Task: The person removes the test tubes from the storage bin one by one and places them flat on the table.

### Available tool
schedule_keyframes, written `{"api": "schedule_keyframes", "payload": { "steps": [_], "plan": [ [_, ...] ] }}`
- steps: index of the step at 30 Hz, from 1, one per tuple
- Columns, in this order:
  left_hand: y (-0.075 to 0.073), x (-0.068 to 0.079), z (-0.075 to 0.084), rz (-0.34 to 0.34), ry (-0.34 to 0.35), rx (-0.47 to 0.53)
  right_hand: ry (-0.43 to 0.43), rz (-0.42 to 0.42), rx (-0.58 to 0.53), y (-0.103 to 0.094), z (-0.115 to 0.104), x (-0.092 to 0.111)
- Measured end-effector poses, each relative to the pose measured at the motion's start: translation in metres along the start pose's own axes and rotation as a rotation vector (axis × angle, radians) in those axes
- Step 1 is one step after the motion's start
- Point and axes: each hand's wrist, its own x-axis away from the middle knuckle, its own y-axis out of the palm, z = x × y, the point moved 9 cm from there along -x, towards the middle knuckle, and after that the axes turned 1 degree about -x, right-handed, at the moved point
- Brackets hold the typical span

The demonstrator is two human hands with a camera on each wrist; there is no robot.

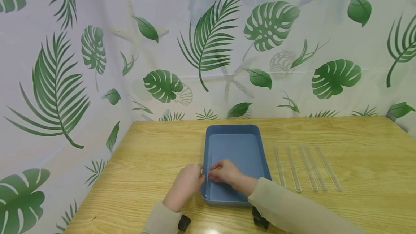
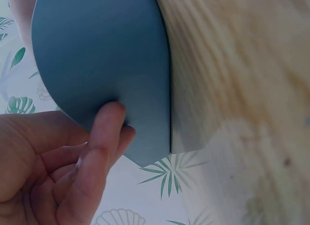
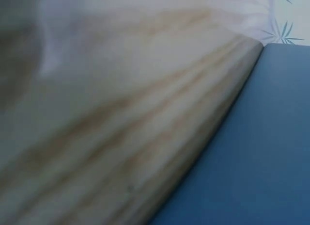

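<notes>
A blue rectangular tray [image 1: 234, 151] lies on the table. My left hand [image 1: 188, 181] is at its left rim; in the left wrist view, the fingers [image 2: 109, 123] press on the outer wall of the tray [image 2: 111, 45], with the thumb up at the rim. Inside the tray, along the left wall, lies a clear test tube [image 1: 208, 193]. My right hand [image 1: 227, 172] reaches over the tray from the right and pinches this tube near its middle. The right wrist view shows the tray wall [image 3: 256, 152] but not the hand.
Right of the tray, several more clear test tubes [image 1: 294, 170] lie roughly side by side on the wooden table [image 1: 156, 143]. A white cloth with green leaf prints [image 1: 162, 86] hangs behind the table and along its left side.
</notes>
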Motion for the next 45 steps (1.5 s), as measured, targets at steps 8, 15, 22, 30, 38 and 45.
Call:
{"api": "schedule_keyframes", "payload": {
  "steps": [8, 15, 22, 30, 38, 45],
  "plan": [
    [0.0, -0.001, -0.001, 0.016, 0.002, -0.014, -0.032, 0.055, -0.008, -0.002, 0.002, -0.003],
    [0.0, 0.0, -0.001, 0.019, 0.001, -0.015, -0.052, 0.046, -0.027, -0.001, 0.001, -0.002],
    [-0.001, -0.001, 0.0, 0.017, -0.001, -0.009, -0.051, 0.045, -0.038, -0.002, -0.001, -0.002],
    [-0.001, -0.001, 0.0, 0.019, 0.007, -0.01, -0.054, 0.085, -0.033, -0.007, -0.004, -0.001],
    [-0.001, 0.0, 0.0, 0.01, -0.001, 0.004, -0.023, 0.1, -0.039, -0.015, -0.009, 0.007],
    [-0.003, 0.0, 0.001, 0.035, 0.017, 0.012, -0.007, 0.088, -0.096, -0.026, -0.021, 0.014]
  ]
}}
